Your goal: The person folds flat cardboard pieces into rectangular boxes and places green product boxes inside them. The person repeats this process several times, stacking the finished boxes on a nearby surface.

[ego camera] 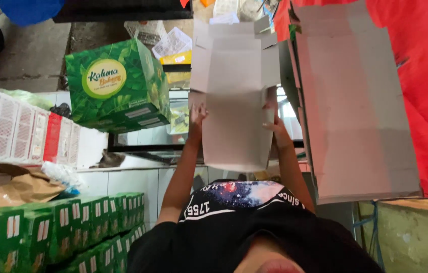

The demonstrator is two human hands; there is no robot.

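I hold a flat, unfolded grey cardboard box [234, 96] out in front of me, with its flaps spread at the far end. My left hand [197, 115] grips its left edge, fingers curled onto the board. On the right edge, my right hand [275, 124] does the same, thumb over the front. The lower end of the board reaches down toward my black printed shirt [234, 222].
A stack of large flat grey cardboard sheets [355, 101] lies close on the right, with red tarpaulin [426, 76] beyond. A green leaf-printed carton [118, 86] sits on a glass counter [143, 139]. Green cartons [57, 232], brown paper [19, 191] and white plastic crates [12, 126] fill the left.
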